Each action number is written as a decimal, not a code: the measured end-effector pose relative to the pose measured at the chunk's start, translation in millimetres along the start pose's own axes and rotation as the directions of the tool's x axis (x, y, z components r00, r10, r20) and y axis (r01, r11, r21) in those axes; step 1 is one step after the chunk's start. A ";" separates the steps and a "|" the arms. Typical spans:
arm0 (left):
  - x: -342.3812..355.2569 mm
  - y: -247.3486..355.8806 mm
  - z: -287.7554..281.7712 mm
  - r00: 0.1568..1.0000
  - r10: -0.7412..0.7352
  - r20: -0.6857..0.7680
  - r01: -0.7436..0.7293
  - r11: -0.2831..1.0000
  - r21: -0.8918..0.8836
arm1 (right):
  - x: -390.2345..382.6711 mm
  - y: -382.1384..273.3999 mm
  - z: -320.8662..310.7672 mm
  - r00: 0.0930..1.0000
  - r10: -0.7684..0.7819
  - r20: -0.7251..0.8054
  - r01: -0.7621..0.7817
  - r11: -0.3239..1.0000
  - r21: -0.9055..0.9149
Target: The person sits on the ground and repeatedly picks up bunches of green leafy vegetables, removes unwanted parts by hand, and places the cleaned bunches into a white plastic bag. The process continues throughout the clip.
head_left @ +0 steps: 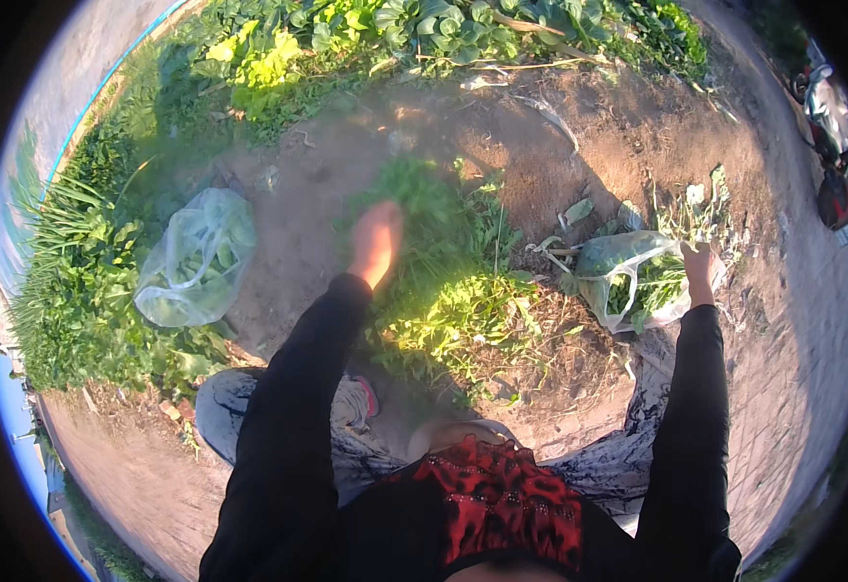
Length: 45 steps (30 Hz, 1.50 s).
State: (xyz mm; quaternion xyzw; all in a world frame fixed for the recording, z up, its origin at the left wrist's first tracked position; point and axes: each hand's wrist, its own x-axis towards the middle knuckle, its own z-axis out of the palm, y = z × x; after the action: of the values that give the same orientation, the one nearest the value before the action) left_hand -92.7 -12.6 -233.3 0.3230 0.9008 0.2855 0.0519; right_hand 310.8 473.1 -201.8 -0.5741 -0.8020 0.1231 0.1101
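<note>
My left hand (pixel 377 238), blurred and rounded, is over the left edge of a patch of leafy greens (pixel 463 315). Its fingers do not show clearly. Blurred feathery greens (pixel 414 189) lie just beyond and around it; whether it holds any of them I cannot make out. Off to the right, my right hand (pixel 700 264) is closed on the rim of a clear plastic bag (pixel 645 244). That bag gapes toward me, with cut green leaves (pixel 658 286) inside.
A second clear plastic bag (pixel 196 257), holding greens, sits on the left beside growing plants (pixel 80 281). Broad-leaved vegetables (pixel 443 24) grow along the far edge. Loose stems and leaves (pixel 700 209) lie beyond the right bag. A parked motorbike (pixel 836 155) stands far right, past the paving.
</note>
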 end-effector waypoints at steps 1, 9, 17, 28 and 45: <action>9.0 8.2 7.7 0.987 0.110 -0.116 -0.101 0.991 0.082 | 0.0 -12.9 -18.7 0.997 -0.074 -0.010 0.073 0.994 -0.078; 82.7 0.8 3.7 0.985 0.010 0.173 -0.056 0.963 0.262 | -55.3 -135.8 -134.4 0.853 -0.349 0.388 0.201 0.906 0.373; 77.5 46.1 -127.5 0.915 0.051 0.399 0.358 0.351 -0.865 | -155.2 -262.8 -155.3 0.612 -0.679 0.406 0.479 0.726 0.493; -46.3 189.9 -228.7 0.853 0.150 0.500 0.404 0.417 -0.815 | -250.5 -333.3 -173.6 0.584 -0.759 -0.287 0.737 0.349 0.579; -81.5 206.6 -212.2 0.874 0.145 0.463 0.420 0.251 -0.872 | -261.3 -321.3 -142.8 0.614 -0.682 0.397 -0.251 0.309 0.918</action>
State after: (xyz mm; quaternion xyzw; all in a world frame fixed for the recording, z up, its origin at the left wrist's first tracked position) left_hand 26.4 -34.7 49.0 0.1973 0.5254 0.6807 0.4709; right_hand 151.8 135.8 28.1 -0.1628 -0.6229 0.7596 0.0917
